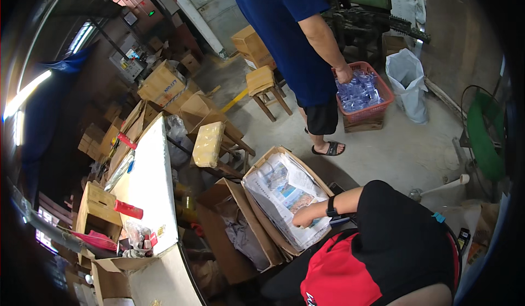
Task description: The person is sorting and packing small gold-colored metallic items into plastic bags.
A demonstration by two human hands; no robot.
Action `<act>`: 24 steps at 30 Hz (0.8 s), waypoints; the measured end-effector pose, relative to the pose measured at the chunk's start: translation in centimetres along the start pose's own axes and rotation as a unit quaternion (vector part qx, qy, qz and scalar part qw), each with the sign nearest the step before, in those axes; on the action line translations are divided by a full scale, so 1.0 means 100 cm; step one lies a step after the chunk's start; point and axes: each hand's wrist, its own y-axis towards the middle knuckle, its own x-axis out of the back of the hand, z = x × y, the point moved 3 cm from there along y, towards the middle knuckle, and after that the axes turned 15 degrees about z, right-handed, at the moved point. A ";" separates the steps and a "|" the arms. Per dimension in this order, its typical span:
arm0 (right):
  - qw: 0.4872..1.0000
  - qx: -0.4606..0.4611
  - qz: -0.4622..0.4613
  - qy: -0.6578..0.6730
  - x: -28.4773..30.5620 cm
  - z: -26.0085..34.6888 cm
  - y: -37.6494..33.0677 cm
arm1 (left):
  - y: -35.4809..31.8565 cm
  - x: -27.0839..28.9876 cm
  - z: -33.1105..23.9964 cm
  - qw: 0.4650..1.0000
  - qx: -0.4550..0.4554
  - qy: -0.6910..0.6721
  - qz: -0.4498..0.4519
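Observation:
My right hand (pixel 307 217), with a dark band on its wrist, reaches into a cardboard box (pixel 327 181) lined with printed newspaper (pixel 278 184). Its fingers are bent down and drawn together against the paper; whatever lies between them, if anything, is hidden. Left of this box, touching it, another open cardboard box (pixel 262 235) contains crumpled greyish paper (pixel 240 235). My left hand does not show. My black sleeve and red shirt front (pixel 342 273) fill the lower right.
A co-worker in a blue shirt (pixel 284 43) stands ahead, one hand at a red basket (pixel 389 95) of clear plastic pieces. Beside it stands a white sack (pixel 404 82). Padded stools (pixel 208 144) and a white-topped table (pixel 156 180) are at the left.

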 end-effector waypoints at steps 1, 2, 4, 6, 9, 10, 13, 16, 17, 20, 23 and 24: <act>1.000 -0.014 0.004 0.010 -0.007 -0.007 -0.008 | -0.002 0.000 -0.004 1.000 -0.005 0.005 0.003; 0.999 -0.021 -0.027 0.035 -0.022 -0.023 -0.011 | -0.001 -0.002 -0.009 1.000 -0.011 0.008 0.007; 0.997 -0.023 -0.054 0.058 -0.040 -0.038 -0.022 | -0.008 -0.004 -0.017 1.000 -0.017 0.018 0.012; 0.994 -0.041 -0.055 0.082 -0.031 -0.030 -0.052 | -0.027 0.003 -0.028 0.999 -0.015 0.034 0.008; 0.992 -0.089 0.029 0.080 -0.060 -0.051 -0.037 | -0.081 0.021 -0.060 0.997 0.004 0.074 -0.012; 0.994 -0.065 0.041 0.071 -0.071 -0.056 -0.031 | -0.116 0.035 -0.082 0.995 0.022 0.098 -0.026; 0.995 -0.051 0.049 0.071 -0.071 -0.054 -0.021 | -0.255 0.079 -0.214 0.967 0.104 0.213 -0.094; 0.997 -0.059 0.035 0.019 -0.001 -0.008 -0.019 | -0.217 0.017 -0.193 0.908 0.260 0.103 -0.313; 0.999 -0.033 0.001 -0.003 0.016 0.003 0.003 | -0.206 0.009 -0.193 0.901 0.299 0.086 -0.303; 0.989 0.093 -0.110 -0.015 0.097 0.083 0.059 | -0.195 0.012 -0.170 0.699 0.148 -0.392 -0.579; 0.930 0.306 -0.203 0.009 0.163 0.202 0.114 | -0.214 0.016 -0.169 0.683 0.186 -0.389 -0.590; 0.912 0.353 -0.211 0.015 0.179 0.239 0.118 | -0.212 0.015 -0.173 0.696 0.193 -0.365 -0.588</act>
